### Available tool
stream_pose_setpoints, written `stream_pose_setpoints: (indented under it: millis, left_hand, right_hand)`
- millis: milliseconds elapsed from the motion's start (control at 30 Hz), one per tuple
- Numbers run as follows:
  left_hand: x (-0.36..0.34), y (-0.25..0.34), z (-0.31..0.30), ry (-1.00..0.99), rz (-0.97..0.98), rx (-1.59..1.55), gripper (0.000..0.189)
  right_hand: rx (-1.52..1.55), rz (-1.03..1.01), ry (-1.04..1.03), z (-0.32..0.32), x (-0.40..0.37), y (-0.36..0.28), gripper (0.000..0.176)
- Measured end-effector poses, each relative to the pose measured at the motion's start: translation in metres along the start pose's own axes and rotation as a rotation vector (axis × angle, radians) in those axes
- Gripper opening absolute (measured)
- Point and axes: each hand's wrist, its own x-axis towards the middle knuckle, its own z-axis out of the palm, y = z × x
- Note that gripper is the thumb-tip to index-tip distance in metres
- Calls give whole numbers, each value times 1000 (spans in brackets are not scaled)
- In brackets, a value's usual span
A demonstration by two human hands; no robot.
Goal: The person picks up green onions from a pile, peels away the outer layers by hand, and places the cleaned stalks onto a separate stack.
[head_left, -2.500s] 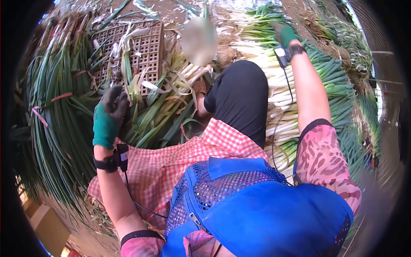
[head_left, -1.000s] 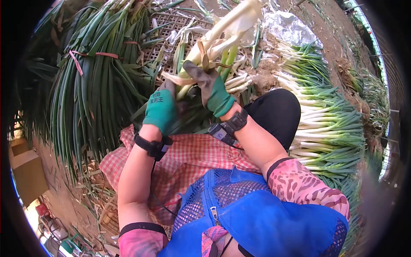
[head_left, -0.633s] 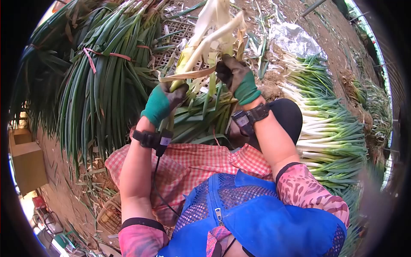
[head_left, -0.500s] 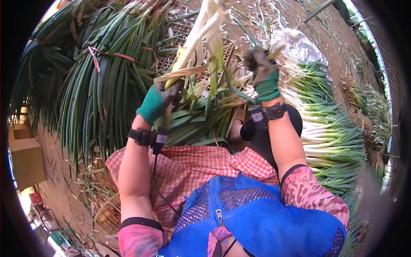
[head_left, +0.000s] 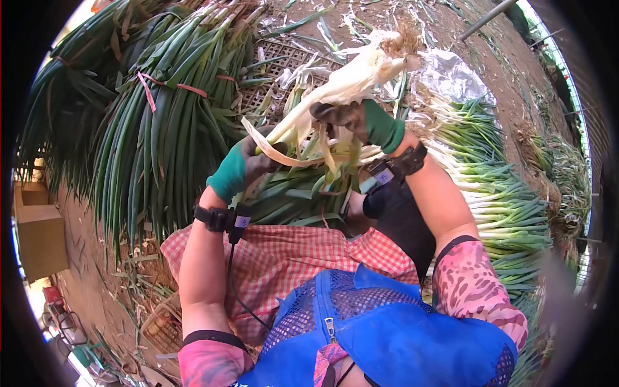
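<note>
A green onion (head_left: 351,80) with a thick white stem slants up to the right, its roots at the far end. My left hand (head_left: 251,161), in a green and dark glove, is closed round its lower part. A loose pale outer leaf curls away beside that hand. Against the middle of the stem, my right hand (head_left: 354,121), gloved alike, has its fingers curled on the outer leaves; the fingertips are partly hidden. Torn leaves (head_left: 330,151) dangle below it.
Tied bundles of green onions (head_left: 161,122) stand at the left. A row of white-stemmed green onions (head_left: 483,200) lies at the right, near a silvery sheet (head_left: 454,74). A plastic crate (head_left: 274,68) with scraps is behind my hands; a cardboard box (head_left: 40,238) is far left.
My right hand has moved down and left onto the stem, from off to its right. The green onion's root end has tilted to the right. My left hand keeps its hold.
</note>
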Motion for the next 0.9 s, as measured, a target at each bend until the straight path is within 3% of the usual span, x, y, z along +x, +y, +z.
stream_pose_setpoints:
  millis: [33, 100, 133, 167, 200, 267, 300, 400, 433, 467, 533, 567, 600, 667, 700, 800, 833, 867, 900]
  left_hand:
    - [-1, -1, 1, 18, 71, -39, 57]
    - [-3, -2, -15, 33, -65, 35, 53]
    - [-3, 2, -23, 57, -115, 100, 50]
    - [-5, 5, -30, 83, -164, 167, 48]
    - [-9, -3, -34, 68, -21, -5, 36]
    - [-14, 3, -26, 38, -204, 37, 32]
    - [-14, 5, -20, 18, -296, 55, 30]
    - [-11, 3, -22, 104, -293, 72, 30]
    - [-10, 2, -24, 136, -273, 96, 30]
    - [-9, 0, -23, 162, -255, 80, 29]
    - [-3, 8, -16, 191, -266, 161, 30]
    - [-1, 9, -14, 205, -275, 204, 31]
    - [2, 5, -14, 205, -222, 307, 32]
    - [7, -8, -12, 203, -118, 513, 35]
    - [6, -4, -7, 205, -107, 584, 36]
    - [7, 14, 14, 239, -72, 768, 37]
    - [7, 14, 13, 242, -61, 786, 37]
    - [8, 12, 11, 249, -52, 801, 37]
    - [9, 12, 10, 252, -46, 814, 37]
  right_hand:
    - [-123, 80, -55, -14, -3, -3, 23]
    - [-1386, -771, -153, -57, -5, -9, 17]
    - [-1033, -5, 76, -81, -22, -15, 9]
    - [-1670, -19, -37, -142, -26, -16, 9]
    - [-1458, 110, 396, -167, -39, -41, 14]
    - [-408, 482, 1184, -270, -51, -43, 24]
    - [-221, 487, 1336, -310, -62, -53, 35]
    - [-243, -1, 1143, -319, -116, -83, 17]
    - [-18, 114, 1217, -320, -114, -93, 15]
    - [17, -9, 1063, -310, -117, -81, 21]
    - [-584, -82, 682, -259, -100, -66, 37]
    - [-141, 132, 786, -198, -80, -78, 40]
    - [-336, -128, 573, -176, -73, -50, 40]
    - [45, -124, 361, -120, -37, -34, 37]
    - [-5, -320, 227, -109, -18, -8, 38]
    - [330, -47, 444, -28, 22, -3, 29]
    - [273, 256, 617, 6, 31, -36, 29]
    - [200, 214, 571, 3, 44, 10, 29]
    - [130, 272, 539, 8, 49, 16, 30]
